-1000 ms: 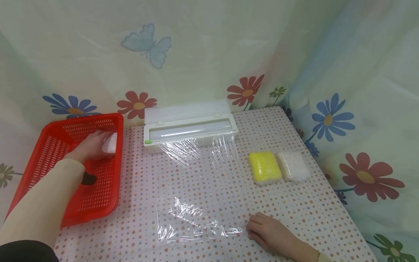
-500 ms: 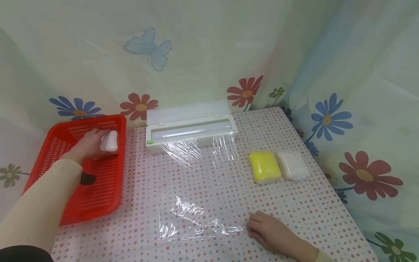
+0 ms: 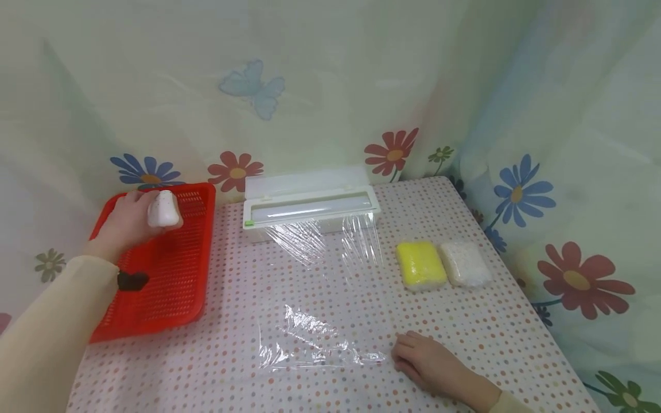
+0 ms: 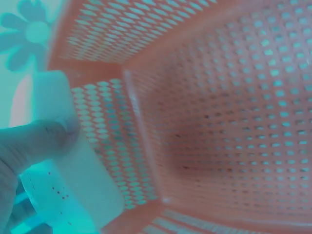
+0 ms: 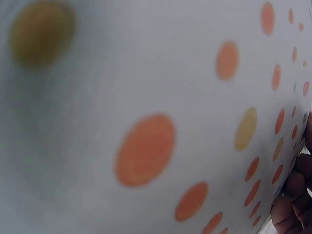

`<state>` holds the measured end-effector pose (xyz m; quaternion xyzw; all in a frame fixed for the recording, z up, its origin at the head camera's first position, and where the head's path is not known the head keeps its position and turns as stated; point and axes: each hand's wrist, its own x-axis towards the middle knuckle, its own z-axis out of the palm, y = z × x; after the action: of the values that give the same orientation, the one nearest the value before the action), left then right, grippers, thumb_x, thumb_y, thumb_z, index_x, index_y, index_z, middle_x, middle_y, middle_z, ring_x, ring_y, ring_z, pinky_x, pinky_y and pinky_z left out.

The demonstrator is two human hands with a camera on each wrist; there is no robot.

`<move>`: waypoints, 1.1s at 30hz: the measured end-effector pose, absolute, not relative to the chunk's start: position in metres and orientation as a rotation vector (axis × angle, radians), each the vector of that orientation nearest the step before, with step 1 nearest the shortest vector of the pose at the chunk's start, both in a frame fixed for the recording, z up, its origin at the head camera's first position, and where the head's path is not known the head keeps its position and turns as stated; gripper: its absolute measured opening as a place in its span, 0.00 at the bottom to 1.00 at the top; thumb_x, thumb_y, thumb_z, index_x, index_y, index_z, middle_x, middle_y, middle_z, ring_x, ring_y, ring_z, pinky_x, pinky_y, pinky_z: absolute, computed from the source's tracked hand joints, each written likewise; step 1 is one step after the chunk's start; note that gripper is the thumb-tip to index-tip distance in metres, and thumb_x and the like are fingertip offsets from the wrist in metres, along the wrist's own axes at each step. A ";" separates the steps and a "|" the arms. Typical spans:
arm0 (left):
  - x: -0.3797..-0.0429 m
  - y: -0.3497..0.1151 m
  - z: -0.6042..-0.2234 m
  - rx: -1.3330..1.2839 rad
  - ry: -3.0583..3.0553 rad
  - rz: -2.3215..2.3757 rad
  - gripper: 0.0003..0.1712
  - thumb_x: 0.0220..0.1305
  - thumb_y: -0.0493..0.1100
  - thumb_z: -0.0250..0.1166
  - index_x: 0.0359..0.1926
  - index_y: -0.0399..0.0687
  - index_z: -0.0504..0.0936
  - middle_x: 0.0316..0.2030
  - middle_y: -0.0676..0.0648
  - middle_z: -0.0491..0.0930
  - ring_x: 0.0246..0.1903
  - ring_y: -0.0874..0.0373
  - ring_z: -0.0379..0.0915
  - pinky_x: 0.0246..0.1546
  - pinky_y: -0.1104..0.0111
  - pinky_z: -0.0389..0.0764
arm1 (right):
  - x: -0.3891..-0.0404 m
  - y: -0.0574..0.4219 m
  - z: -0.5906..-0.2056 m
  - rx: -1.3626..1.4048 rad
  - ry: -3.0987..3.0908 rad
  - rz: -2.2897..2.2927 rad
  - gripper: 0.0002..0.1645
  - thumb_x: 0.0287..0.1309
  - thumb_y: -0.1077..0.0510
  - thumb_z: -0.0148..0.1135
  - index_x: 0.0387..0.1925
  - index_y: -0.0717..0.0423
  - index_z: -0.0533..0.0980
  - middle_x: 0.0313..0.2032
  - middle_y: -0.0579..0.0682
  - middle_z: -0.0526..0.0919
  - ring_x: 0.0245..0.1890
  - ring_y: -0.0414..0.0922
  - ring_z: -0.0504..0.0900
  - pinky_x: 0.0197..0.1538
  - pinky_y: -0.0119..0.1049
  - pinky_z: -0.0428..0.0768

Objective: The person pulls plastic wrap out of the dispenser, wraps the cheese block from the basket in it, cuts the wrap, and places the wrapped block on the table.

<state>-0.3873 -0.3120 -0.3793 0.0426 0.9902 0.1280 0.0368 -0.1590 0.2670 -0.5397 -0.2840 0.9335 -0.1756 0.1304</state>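
Note:
In the head view my left hand (image 3: 128,223) grips a white speckled block (image 3: 165,210) above the red basket (image 3: 205,269). Up close in the left wrist view, the thumb lies across the block (image 4: 85,170), which has rounded edges and small dark red specks. My right hand (image 3: 428,364) rests on the dotted tablecloth, its fingers loosely bent beside the right corner of a clear sheet of cling film (image 3: 310,330). That sheet runs forward from a white cling film dispenser (image 3: 304,197) with its lid up. Only fingertips (image 5: 282,209) show in the right wrist view.
Two film-wrapped blocks, one yellow (image 3: 420,265) and one white (image 3: 465,264), sit side by side on the right of the table. A flowered curtain (image 3: 330,103) hangs behind and along the right side.
My left hand has lifted the white block from inside the basket to above it, slightly left. The view has shifted a little; my right hand stays put.

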 end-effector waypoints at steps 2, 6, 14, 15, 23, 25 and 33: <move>-0.380 -0.305 -0.369 0.134 3.081 0.416 0.57 0.51 0.49 0.80 0.75 0.40 0.58 0.65 0.24 0.60 0.61 0.26 0.55 0.59 0.24 0.66 | -0.159 0.267 -0.539 -0.824 2.715 -0.509 0.03 0.66 0.50 0.64 0.35 0.37 0.79 0.35 0.27 0.75 0.38 0.27 0.74 0.42 0.31 0.83; -0.371 -0.282 -0.349 0.160 3.155 0.446 0.55 0.53 0.44 0.78 0.76 0.38 0.58 0.67 0.23 0.59 0.62 0.25 0.54 0.58 0.24 0.67 | -0.159 0.268 -0.541 -0.835 2.743 -0.509 0.03 0.65 0.51 0.65 0.35 0.37 0.79 0.35 0.27 0.75 0.38 0.28 0.75 0.43 0.32 0.83; -0.350 -0.225 -0.324 0.230 3.259 0.494 0.52 0.54 0.38 0.77 0.74 0.36 0.59 0.68 0.25 0.61 0.65 0.27 0.56 0.57 0.29 0.73 | -0.157 0.269 -0.544 -0.833 2.752 -0.514 0.03 0.65 0.50 0.65 0.35 0.37 0.78 0.35 0.27 0.74 0.38 0.27 0.74 0.42 0.32 0.83; -0.347 -0.217 -0.323 0.246 3.269 0.500 0.51 0.54 0.38 0.78 0.74 0.36 0.60 0.67 0.26 0.62 0.65 0.28 0.56 0.57 0.29 0.74 | -0.157 0.269 -0.545 -0.834 2.753 -0.516 0.03 0.65 0.50 0.65 0.35 0.37 0.78 0.35 0.27 0.74 0.38 0.27 0.74 0.42 0.32 0.83; -0.335 -0.153 -0.337 0.478 3.324 0.460 0.47 0.51 0.38 0.80 0.69 0.38 0.66 0.62 0.29 0.70 0.62 0.32 0.65 0.56 0.37 0.79 | -0.158 0.270 -0.547 -0.851 2.778 -0.503 0.05 0.64 0.51 0.66 0.36 0.34 0.78 0.36 0.27 0.74 0.38 0.27 0.74 0.42 0.31 0.83; -0.331 -0.138 -0.343 0.525 3.316 0.447 0.48 0.49 0.39 0.81 0.69 0.38 0.67 0.62 0.30 0.71 0.61 0.33 0.67 0.56 0.38 0.81 | -0.158 0.270 -0.547 -0.850 2.780 -0.498 0.05 0.64 0.51 0.66 0.36 0.34 0.78 0.36 0.27 0.74 0.38 0.27 0.74 0.42 0.31 0.83; -0.313 -0.085 -0.372 0.563 3.248 0.329 0.50 0.49 0.43 0.82 0.71 0.39 0.69 0.62 0.33 0.75 0.60 0.36 0.72 0.60 0.42 0.80 | -0.159 0.270 -0.546 -0.867 2.786 -0.492 0.05 0.63 0.52 0.66 0.35 0.35 0.78 0.36 0.27 0.74 0.38 0.27 0.74 0.43 0.32 0.83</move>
<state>-0.3131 -0.0854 -0.3722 0.1693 0.9768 0.0990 -0.0856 -0.1590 0.2695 -0.5462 -0.2917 0.9376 -0.1657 0.0912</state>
